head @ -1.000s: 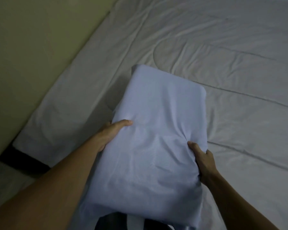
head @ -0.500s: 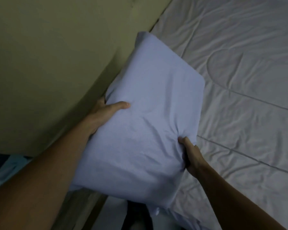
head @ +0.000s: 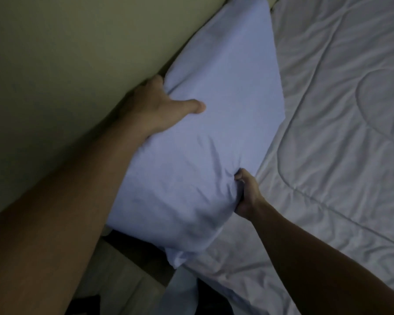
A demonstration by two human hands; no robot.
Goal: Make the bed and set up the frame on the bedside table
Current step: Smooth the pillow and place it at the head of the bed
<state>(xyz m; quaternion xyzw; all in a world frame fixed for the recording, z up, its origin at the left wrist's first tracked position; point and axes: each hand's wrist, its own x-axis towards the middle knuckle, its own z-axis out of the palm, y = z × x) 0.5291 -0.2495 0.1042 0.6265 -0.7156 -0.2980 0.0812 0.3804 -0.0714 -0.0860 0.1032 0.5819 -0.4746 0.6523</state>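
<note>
Pillow [head: 214,137] in a pale blue-white case sits clamped between both of the person's hands, its long body stretching away from the grip toward the top of the bed. Left hand [head: 159,110] clutches the near-left edge, thumb laid flat across the top face and the other fingers tucked out of sight behind it, next to the olive-green wall [head: 66,64]. Right hand [head: 246,192] is bunched into a fist on the opposite edge, pinching a gather of fabric so creases fan out from the knuckles. Beyond the left grip, the pillow's far side presses along the wall; beyond the right grip, it overlaps the white quilted bedcover [head: 339,133]. Below both hands, its near corner hangs past the mattress edge, over a dim wooden surface [head: 123,269].
</note>
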